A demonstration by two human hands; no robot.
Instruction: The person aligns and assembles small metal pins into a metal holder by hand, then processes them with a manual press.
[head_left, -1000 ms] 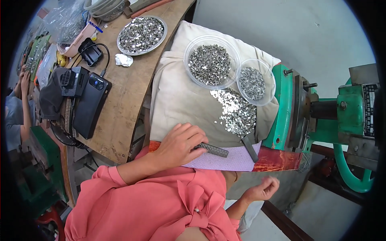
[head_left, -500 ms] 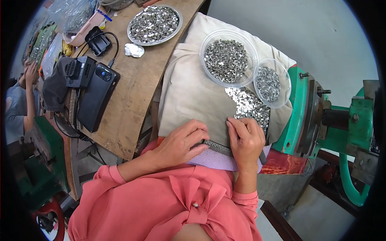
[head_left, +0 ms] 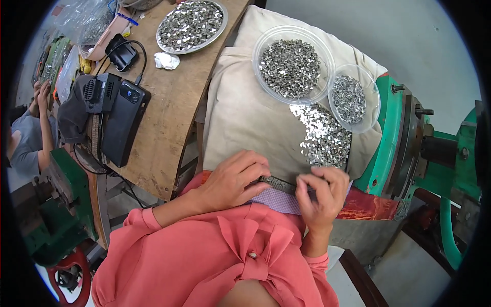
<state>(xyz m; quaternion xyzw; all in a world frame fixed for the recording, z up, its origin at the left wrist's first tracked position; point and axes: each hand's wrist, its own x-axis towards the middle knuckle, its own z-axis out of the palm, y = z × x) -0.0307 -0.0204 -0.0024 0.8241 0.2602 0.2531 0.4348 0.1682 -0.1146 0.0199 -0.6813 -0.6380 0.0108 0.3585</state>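
My left hand (head_left: 234, 176) is closed, thumb and fingers pinching the left end of a dark, narrow metal strip (head_left: 280, 184) with a row of fine notches. The strip lies over a lilac woven cloth (head_left: 279, 201) at my lap. By the strip's right end, my right hand (head_left: 323, 197) has thumb and forefinger pinched together; whatever is between them is too small to make out. Just beyond those fingers spreads a loose pile of small shiny metal pieces (head_left: 327, 135). Behind it stand a large clear tub (head_left: 327, 61) and a smaller clear tub (head_left: 373, 87), both holding small metal parts.
A beige cloth (head_left: 238, 112) covers the work surface. On the wooden table (head_left: 169, 128) at left are a metal plate (head_left: 223, 23) heaped with pieces, white crumpled paper (head_left: 166, 61) and a black power bank (head_left: 123, 125). Green machines (head_left: 388, 128) flank me. Another person's arm (head_left: 47, 130) shows far left.
My right hand has drawn back slightly right from the pile's near edge, its outer fingers lifting. My left hand keeps its grip on the strip. The whole view has shifted a little.
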